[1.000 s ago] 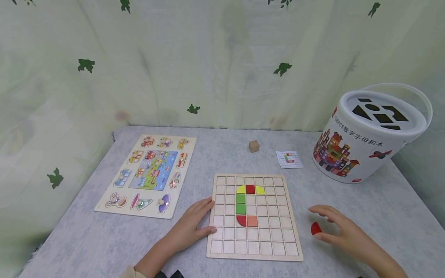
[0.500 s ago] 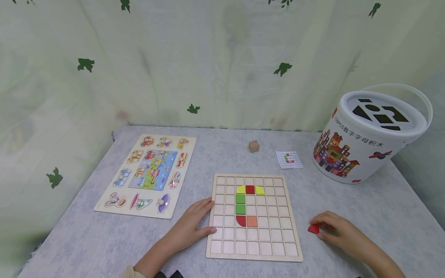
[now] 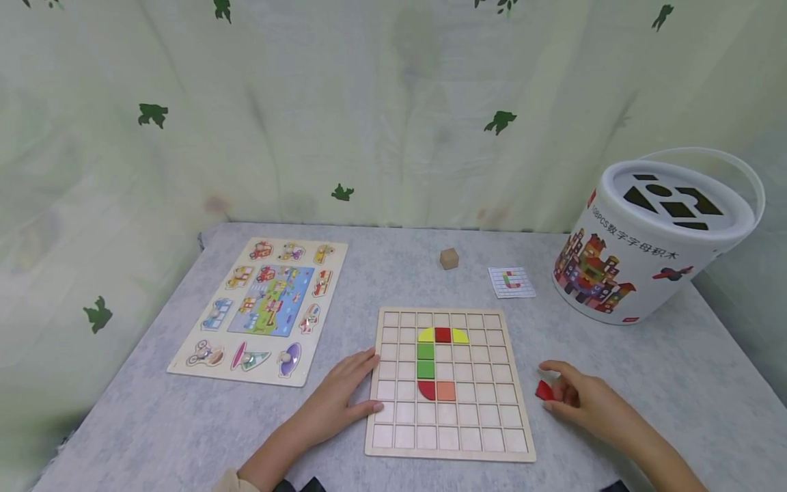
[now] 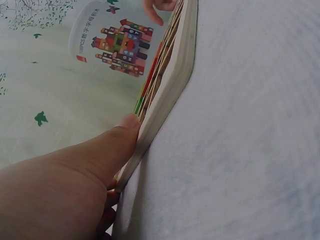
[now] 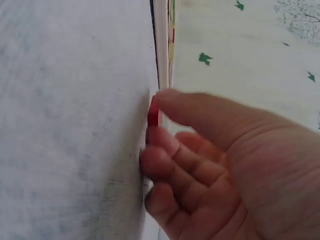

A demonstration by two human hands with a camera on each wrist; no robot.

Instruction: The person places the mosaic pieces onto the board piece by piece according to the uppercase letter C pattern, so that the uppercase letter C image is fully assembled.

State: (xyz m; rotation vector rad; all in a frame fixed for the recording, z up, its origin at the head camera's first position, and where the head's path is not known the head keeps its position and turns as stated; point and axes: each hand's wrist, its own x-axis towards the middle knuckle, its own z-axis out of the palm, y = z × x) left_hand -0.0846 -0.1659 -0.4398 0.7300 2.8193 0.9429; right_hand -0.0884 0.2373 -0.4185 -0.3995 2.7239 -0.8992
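Note:
In the head view a wooden grid board (image 3: 439,437) bears a C-like row of coloured tiles: yellow, red, green and an orange tile (image 3: 445,391). My left hand (image 3: 328,393) rests along the board's left edge, thumb and fingers spread against it. In the left wrist view the thumb (image 4: 112,145) touches the board's rim (image 4: 170,85). Right of the board, my right hand (image 3: 587,403) pinches a small red tile (image 3: 544,391) low over the table. The right wrist view has this red tile (image 5: 154,112) between thumb and fingers; its full outline is hidden.
A printed pattern card (image 3: 512,282) lies behind the board, with a wooden cube (image 3: 449,259) to its left. At back right stands a white block bucket (image 3: 652,246) with a slotted lid. A vehicle puzzle board (image 3: 258,311) lies left. A leaf-print curtain (image 3: 393,123) hangs behind.
My right hand has closed its fingers on the red tile, which has turned and moved a little left and away from me, towards the board. The left hand and board stay put.

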